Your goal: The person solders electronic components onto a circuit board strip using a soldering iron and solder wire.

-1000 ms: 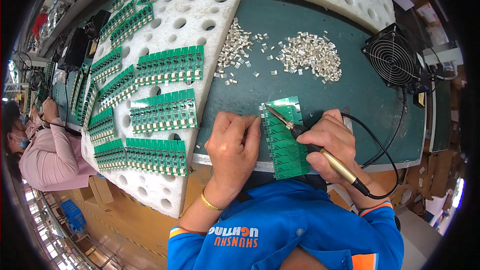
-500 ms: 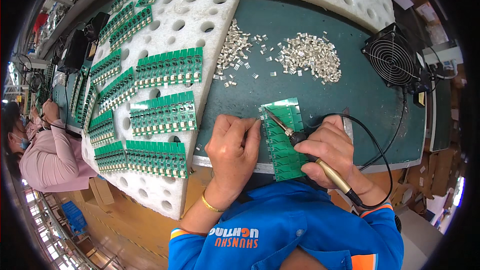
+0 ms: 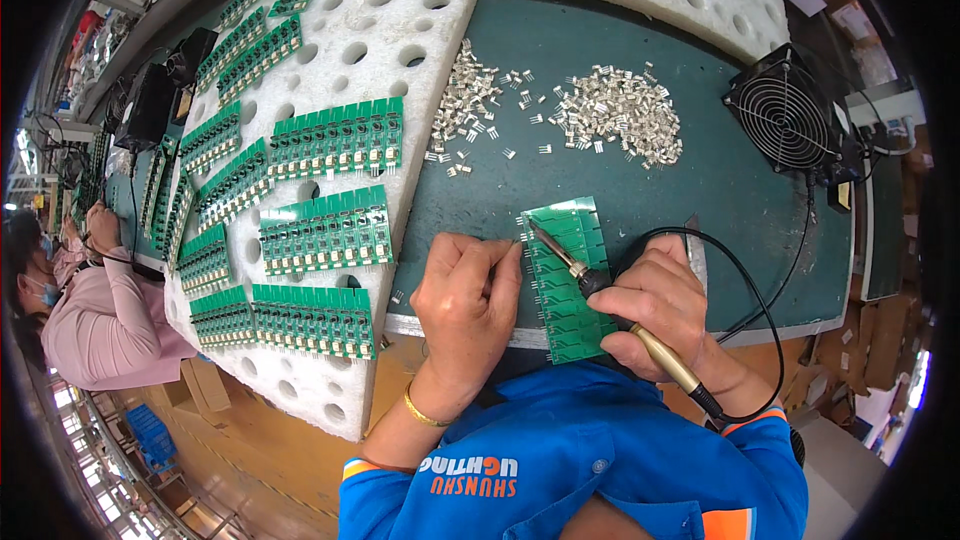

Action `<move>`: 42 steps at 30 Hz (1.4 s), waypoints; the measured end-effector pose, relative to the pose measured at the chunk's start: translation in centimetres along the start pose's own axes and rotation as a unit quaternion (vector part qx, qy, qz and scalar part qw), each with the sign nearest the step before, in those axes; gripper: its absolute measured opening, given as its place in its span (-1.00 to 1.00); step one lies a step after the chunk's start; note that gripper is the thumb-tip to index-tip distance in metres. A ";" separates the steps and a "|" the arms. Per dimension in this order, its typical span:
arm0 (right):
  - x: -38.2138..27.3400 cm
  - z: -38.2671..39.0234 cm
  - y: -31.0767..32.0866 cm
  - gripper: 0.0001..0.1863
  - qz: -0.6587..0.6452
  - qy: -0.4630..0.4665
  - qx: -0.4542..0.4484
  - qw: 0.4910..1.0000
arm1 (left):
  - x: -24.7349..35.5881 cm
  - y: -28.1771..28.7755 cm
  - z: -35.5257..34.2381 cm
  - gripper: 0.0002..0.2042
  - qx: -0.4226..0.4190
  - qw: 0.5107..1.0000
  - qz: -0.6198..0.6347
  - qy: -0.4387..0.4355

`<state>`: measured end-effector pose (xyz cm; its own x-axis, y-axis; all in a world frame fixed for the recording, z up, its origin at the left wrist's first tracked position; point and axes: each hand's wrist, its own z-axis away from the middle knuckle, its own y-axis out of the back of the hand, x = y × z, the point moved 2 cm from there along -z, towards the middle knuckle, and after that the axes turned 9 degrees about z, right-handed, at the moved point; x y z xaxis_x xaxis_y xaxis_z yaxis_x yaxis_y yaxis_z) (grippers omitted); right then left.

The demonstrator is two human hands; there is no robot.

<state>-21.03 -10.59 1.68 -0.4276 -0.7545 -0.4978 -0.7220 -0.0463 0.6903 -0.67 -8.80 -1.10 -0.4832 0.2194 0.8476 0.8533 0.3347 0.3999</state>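
Note:
A green circuit board panel (image 3: 570, 310) lies at the front edge of the bench, with a row of metal pins along its left side. My right hand (image 3: 655, 305) is closed round the handle of a soldering iron (image 3: 668, 358). Its tip points up and left, at the pins near the panel's far left corner. My left hand (image 3: 465, 290) is closed in a pinch beside that same corner, fingertips close to the iron's tip. What the pinch holds is too small to make out.
Pin connectors (image 3: 620, 115) lie heaped beyond the panel. White foam sheets (image 3: 425, 15) bear several finished-looking green boards (image 3: 325, 230) at left. At right stand a black fan (image 3: 785, 110) and the iron's looping cable (image 3: 755, 290). Another person (image 3: 100, 315) sits far left.
Almost nothing differs at my hands; the iron's tip and both hands stay at the same corner of the panel. The other person's head and arm have shifted slightly.

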 end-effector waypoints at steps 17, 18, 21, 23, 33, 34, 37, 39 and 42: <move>-0.3 0.1 0.2 -0.65 -0.003 -0.002 0.001 1.000 | 0.2 0.2 0.0 -0.92 -0.010 1.000 -0.008 0.002; -0.3 0.1 0.3 -0.65 -0.003 -0.002 0.003 1.000 | 0.4 0.3 0.1 -0.92 -0.011 1.000 -0.014 0.007; -0.3 0.4 0.5 -0.65 0.000 -0.012 0.017 1.000 | 0.3 0.7 0.2 -0.92 -0.015 1.000 -0.024 0.002; -0.3 0.6 0.6 -0.65 -0.002 -0.015 0.023 1.000 | 0.4 0.9 0.4 -0.92 -0.019 0.999 -0.027 -0.008; -0.2 0.8 0.6 -0.67 -0.021 -0.030 0.037 0.999 | 0.4 1.1 0.8 -0.97 -0.013 1.000 0.000 -0.003; -0.2 0.9 0.6 -0.67 -0.021 -0.030 0.037 0.999 | 0.3 1.1 0.9 -0.98 -0.020 1.000 -0.002 0.011; -0.1 0.8 0.5 -0.67 -0.025 -0.034 0.035 0.998 | 0.5 1.1 0.8 -0.93 -0.011 1.000 0.018 0.008; -0.1 0.7 0.5 -0.68 -0.023 -0.035 0.033 0.999 | 0.6 1.1 0.8 -0.92 -0.014 1.000 0.012 0.008; -0.1 0.6 0.4 -0.69 -0.025 -0.037 0.037 0.998 | 0.6 1.0 0.9 -0.91 -0.015 1.000 0.007 0.010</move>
<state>-21.59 -10.14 1.67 -0.4275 -0.7014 -0.5703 -0.7806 -0.0318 0.6242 -0.23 -7.52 -0.51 -0.4678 0.2060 0.8595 0.8654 0.3046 0.3979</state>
